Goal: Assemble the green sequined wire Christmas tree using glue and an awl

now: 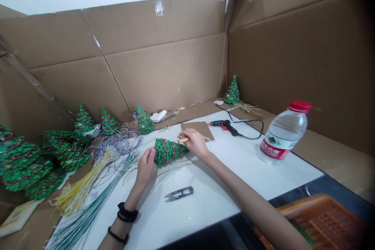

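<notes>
A small green Christmas tree (168,151) with red garland lies on its side above the white board, its tip pointing right. My left hand (145,166) grips its base, fingers closed against the edge. Close to the tip, my right hand (195,142) is closed around a short light wooden stick or handle (183,140); what its far end looks like is hidden by the fingers. Whether this hand also touches the tree's tip I cannot tell. Thread snips (180,193) lie on the board, nearer to me than the tree. Behind my right hand is a cardboard square (199,129).
A glue gun (227,126) with its cord lies at the back right, near a water bottle (283,134). Yellow strands (84,181), green strands (108,187) and tangled wire (117,140) spread leftward. Several finished-looking trees (22,160) stand left. An orange basket (328,218) sits front right. Cardboard walls (164,62) enclose the table.
</notes>
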Motion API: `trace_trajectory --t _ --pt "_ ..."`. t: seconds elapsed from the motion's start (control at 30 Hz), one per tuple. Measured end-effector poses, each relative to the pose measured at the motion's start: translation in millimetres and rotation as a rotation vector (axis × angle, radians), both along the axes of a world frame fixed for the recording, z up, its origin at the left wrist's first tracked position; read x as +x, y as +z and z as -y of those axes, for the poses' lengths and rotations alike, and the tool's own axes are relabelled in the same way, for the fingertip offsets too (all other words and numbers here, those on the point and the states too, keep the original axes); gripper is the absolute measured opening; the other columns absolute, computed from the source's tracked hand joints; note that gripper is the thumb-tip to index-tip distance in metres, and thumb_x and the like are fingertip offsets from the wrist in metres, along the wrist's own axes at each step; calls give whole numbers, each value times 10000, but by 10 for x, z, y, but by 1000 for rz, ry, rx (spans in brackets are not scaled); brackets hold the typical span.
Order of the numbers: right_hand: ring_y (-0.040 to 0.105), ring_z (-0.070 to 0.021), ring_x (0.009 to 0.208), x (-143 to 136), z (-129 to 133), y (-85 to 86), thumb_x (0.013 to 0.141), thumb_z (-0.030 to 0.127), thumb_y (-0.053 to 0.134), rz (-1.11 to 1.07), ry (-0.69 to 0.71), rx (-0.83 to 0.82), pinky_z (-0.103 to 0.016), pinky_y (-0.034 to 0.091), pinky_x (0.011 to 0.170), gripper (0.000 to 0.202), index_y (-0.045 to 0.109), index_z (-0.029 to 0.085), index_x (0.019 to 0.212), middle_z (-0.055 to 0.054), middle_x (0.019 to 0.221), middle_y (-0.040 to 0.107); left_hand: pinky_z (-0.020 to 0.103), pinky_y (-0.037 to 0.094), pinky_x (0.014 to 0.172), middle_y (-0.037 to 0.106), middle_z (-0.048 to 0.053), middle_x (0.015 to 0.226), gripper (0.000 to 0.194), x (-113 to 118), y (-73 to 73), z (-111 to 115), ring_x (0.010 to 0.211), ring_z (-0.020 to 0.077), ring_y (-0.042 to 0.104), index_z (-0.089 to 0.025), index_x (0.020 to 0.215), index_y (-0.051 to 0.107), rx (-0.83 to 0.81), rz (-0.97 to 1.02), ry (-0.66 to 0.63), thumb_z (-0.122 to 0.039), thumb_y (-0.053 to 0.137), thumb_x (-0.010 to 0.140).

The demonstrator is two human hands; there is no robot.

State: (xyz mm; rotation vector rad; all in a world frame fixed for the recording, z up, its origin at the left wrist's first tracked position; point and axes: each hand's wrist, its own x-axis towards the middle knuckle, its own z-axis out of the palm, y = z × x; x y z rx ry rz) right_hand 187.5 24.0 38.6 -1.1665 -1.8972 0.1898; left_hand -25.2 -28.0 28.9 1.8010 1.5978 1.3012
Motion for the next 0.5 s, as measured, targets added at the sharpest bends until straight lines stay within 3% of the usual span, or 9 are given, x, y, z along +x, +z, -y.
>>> trace_trajectory --t 0.1,0.2,0.4,0.5 --pt "559 -175 777 -1 3 -7 849 231 547 -3 -2 -15 -261 369 658 134 663 204 789 -30 786 652 268 423 667 594 42 846 280 -20 -38 -39 747 167 536 -171 994 609 -1 84 -43 -325 472 805" --pt "563 -177 780 -18 12 -15 848 239 547 -4 8 -26 -262 371 663 136 665 207 790 -29 787 656 291 436 759 589 65 962 319 -18 -63 -65 851 179 548 -170 1042 606 -36 118 -53 -289 501 765" --pt "565 -181 791 -71 47 -28 841 230 527 40 54 -41 -262 372 655 144 661 217 791 -30 789 650 302 441 796 615 84 1074 428 26 -122 -95 853 182 573 -168 1127 566 -150 210 -102 -363 557 745" --pt "568 -184 808 -61 57 -15 794 159 523 73 79 -67 -260 374 650 144 653 219 779 -27 802 653 293 438 765 637 72 1009 387 31 -146 -100 816 177 570 -161 1062 601 -159 172 -127 -380 568 745"
